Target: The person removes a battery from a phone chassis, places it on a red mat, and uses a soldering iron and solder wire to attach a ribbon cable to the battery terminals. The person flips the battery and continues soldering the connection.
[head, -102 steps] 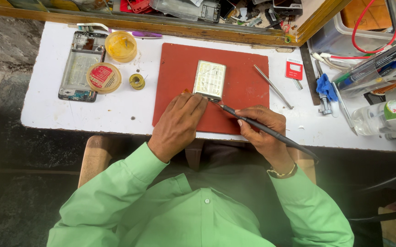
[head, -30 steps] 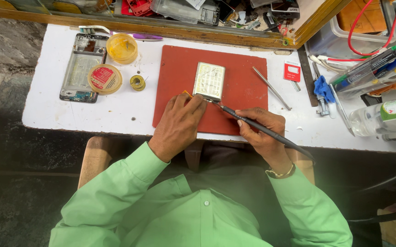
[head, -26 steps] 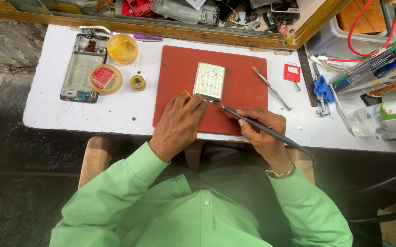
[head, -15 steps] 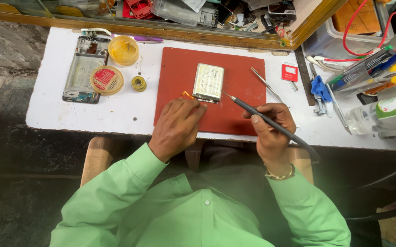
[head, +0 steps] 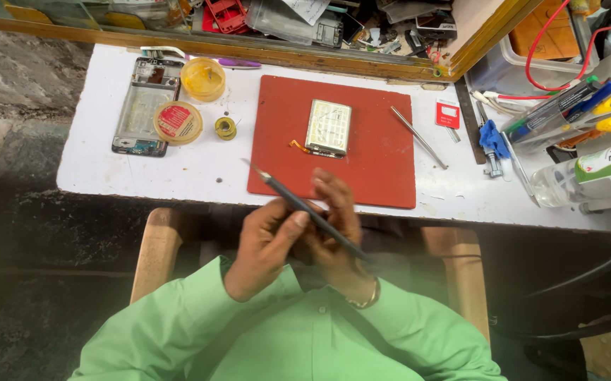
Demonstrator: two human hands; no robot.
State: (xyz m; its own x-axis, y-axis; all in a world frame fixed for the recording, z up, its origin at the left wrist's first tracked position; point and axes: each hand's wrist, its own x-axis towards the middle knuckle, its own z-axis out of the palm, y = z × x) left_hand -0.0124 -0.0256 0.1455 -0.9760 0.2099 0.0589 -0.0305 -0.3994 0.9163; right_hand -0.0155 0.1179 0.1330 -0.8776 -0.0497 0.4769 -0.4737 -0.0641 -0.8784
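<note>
Both hands, left (head: 267,243) and right (head: 334,226), closed around a dark pen-like tool (head: 309,212) at bench (head: 143,176) edge (tip pointing left); battery (head: 328,127) on red mat (head: 383,169).

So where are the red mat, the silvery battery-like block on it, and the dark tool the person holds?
red mat (head: 376,176): head view, bare lower right part.
silvery block (head: 329,127): head view, middle of its top face.
dark slender tool (head: 298,202): head view, mid-shaft, near the fingers.
</note>
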